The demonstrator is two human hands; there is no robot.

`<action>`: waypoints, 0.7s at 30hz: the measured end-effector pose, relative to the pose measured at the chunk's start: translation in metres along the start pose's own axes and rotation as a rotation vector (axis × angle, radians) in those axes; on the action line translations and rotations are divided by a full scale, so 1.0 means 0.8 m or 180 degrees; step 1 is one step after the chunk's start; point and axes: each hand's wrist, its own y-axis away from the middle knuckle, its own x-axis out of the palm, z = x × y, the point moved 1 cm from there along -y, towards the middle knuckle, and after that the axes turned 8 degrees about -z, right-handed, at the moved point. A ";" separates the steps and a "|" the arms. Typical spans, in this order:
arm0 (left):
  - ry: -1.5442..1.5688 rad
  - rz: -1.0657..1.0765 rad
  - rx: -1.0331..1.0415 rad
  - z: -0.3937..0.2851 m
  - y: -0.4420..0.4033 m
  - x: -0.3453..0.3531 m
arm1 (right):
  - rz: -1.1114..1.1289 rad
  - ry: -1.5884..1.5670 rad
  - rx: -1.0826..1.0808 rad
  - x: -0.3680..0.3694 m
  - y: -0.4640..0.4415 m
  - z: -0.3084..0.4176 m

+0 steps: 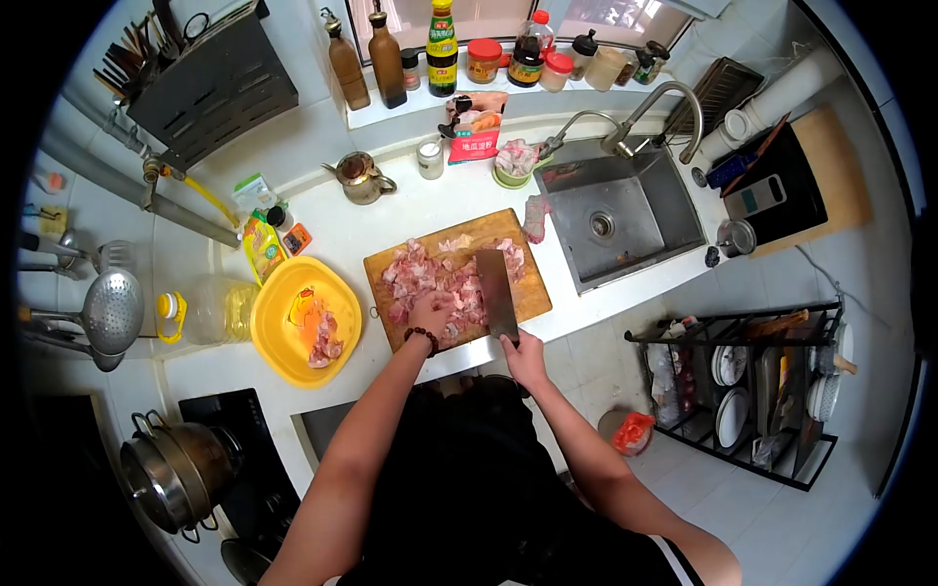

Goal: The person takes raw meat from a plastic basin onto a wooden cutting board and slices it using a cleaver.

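"Head view: where do we have the meat?"

"Most of it lies in pieces, spread over the board in front of us. A smaller pile sits in the basin, off to the left."

"And our hands?"

"Our right hand is closed round the handle of the cleaver, at the near edge of the board. The blade points away from us, over the meat. Our left hand is on the meat to the left of the blade, fingers bent. We can't tell whether they pinch a piece or just press."

"How far along are we?"

"Well into the cutting, I'd judge: much of the meat looks to be in small chunks. We can't tell which chunks are finished, or whether some under our fingers are whole."

"So the board holds the larger share?"

"Yes, by a good margin. The basin holds only that pile, down at its near side, and our cleaver is out over the board."
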 end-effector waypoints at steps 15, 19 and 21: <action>-0.0646 0.0109 0.0723 -0.039 0.007 -0.004 | 0.0323 -0.0162 0.0039 0.012 -0.021 -0.017; -0.0825 0.0192 0.0902 -0.065 0.007 0.007 | 0.0231 -0.0231 -0.0089 0.015 -0.032 -0.018; -0.0410 0.0225 0.0412 -0.081 0.014 0.014 | 0.0191 -0.0202 -0.0069 0.013 -0.037 -0.024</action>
